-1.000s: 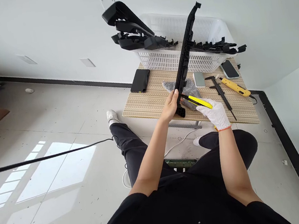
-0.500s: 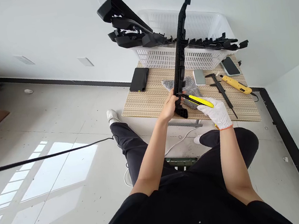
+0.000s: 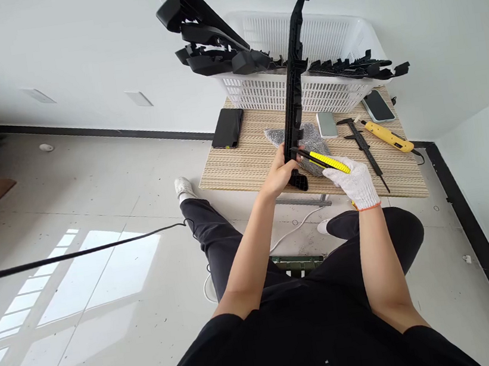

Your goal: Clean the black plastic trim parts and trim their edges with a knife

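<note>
My bare left hand point(image 3: 280, 173) grips a long black plastic trim piece point(image 3: 295, 95) near its lower end, holding it up at a slight tilt over the table's front. In my right hand point(image 3: 355, 181), which wears a white knit glove, is a yellow and black utility knife point(image 3: 329, 161). The knife's front end meets the trim piece right beside my left fingers; the blade's exact contact is too small to make out. Behind the piece lies a grey mesh-like packet point(image 3: 313, 138), partly covered by it.
A white plastic basket point(image 3: 255, 93) holding several black trim pieces point(image 3: 210, 61) stands at the table's back. On the striped table point(image 3: 225, 170) lie a black pouch point(image 3: 228, 128), a small grey box point(image 3: 327, 124), calipers point(image 3: 363, 146), a yellow corded tool point(image 3: 388, 135) and a phone point(image 3: 378, 106).
The trim piece and knife have shifted very slightly, with the knife's front end a little higher along the piece. Both hands keep their holds.
</note>
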